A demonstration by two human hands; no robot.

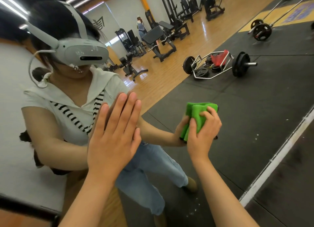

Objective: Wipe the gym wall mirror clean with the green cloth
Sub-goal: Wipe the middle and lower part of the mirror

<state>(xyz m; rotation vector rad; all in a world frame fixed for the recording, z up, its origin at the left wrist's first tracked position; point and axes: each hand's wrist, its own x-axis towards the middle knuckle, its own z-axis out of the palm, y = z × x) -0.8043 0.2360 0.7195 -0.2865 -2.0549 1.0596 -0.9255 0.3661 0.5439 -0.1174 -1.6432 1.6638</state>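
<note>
The one green cloth (197, 114) is soft, napped terry, bunched into thick folds. The right hand (203, 135) grips it, its fingers (206, 115) curled into the fabric, and holds it against the mirror (254, 116). The left hand (113, 138) lies flat on the glass to the left of the cloth, fingers straight and together, holding nothing.

The mirror is a smooth wall panel with small white specks near its lower edge, where a pale strip (278, 155) borders it. The glass reflects both hands, the person in a white top with striped trim and pale jeans, and a grey plastic headset (85, 53).

The reflected room is a gym with a glossy wooden floor (169, 73) beside matte black rubber mats (237, 124). On the mats lie one chrome hexagonal bar (219, 65) loaded with round black plates, with something red inside its frame, and one straight barbell (261, 29) further back. Several black weight machines and benches stand on the wood, and a second person (141, 27) stands far behind.
</note>
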